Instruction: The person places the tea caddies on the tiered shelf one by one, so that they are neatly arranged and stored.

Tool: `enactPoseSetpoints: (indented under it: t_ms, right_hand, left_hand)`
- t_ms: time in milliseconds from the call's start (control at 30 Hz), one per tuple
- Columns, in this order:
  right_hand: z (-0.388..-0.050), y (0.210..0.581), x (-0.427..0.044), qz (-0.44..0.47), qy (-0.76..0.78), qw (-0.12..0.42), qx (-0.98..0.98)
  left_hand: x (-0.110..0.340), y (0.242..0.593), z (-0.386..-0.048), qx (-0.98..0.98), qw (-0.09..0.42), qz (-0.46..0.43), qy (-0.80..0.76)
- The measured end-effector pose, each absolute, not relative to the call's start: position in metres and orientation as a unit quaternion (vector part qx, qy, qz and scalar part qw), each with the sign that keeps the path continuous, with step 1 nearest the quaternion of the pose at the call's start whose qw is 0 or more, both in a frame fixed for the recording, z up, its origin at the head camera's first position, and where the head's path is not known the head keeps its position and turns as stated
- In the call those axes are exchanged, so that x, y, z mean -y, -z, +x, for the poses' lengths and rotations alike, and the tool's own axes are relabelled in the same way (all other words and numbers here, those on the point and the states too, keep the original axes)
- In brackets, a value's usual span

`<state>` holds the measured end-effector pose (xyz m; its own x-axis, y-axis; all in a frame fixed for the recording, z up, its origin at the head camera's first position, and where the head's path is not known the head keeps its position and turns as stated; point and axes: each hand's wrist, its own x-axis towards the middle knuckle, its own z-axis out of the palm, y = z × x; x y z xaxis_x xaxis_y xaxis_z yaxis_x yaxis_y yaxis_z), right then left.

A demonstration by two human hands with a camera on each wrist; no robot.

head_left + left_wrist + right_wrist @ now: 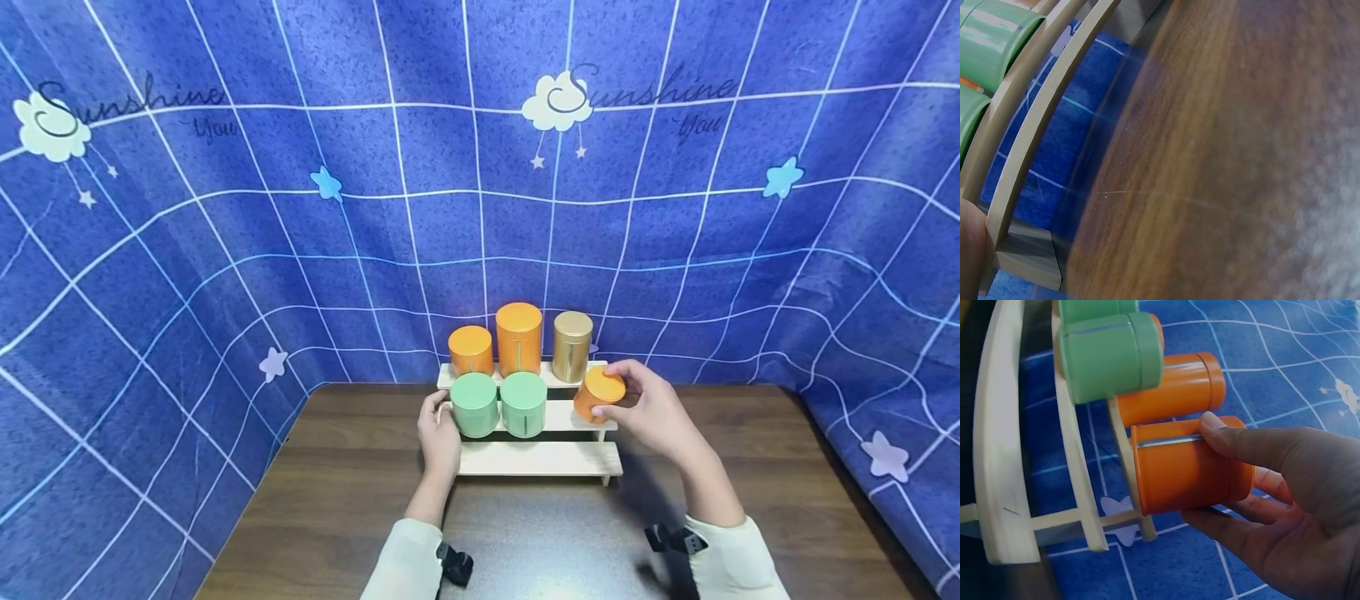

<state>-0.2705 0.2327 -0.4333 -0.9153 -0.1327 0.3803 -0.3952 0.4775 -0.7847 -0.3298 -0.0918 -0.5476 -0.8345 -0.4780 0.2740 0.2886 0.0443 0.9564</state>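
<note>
My right hand [656,410] grips a short orange tin [597,395] between thumb and fingers, at the right end of the middle step of a pale wooden three-step rack [540,458]. In the right wrist view the orange tin [1185,469] is tilted, with the thumb on its side and lid edge. My left hand [438,437] holds the rack's left end, beside a green tin [474,406]. Another green tin [524,405] stands right of it on the middle step. In the left wrist view only a bit of the left hand [971,250] shows against the rack [1041,119].
On the top step stand a short orange tin [471,350], a taller orange tin [519,340] and a gold tin [572,347]. Brown wood-grain table [345,500] lies under the rack. Blue patterned cloth [450,225] hangs behind and at both sides.
</note>
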Motion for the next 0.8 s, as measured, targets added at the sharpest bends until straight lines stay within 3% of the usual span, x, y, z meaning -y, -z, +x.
enactPoseSetpoints:
  t_ms: [800]
  right_hand:
    - [-0.279, 0.453, -0.209, 0.135, -0.500, 0.092, 0.850]
  left_hand:
    - [0.093, 0.546, -0.328, 0.671, 0.267, 0.073, 0.688]
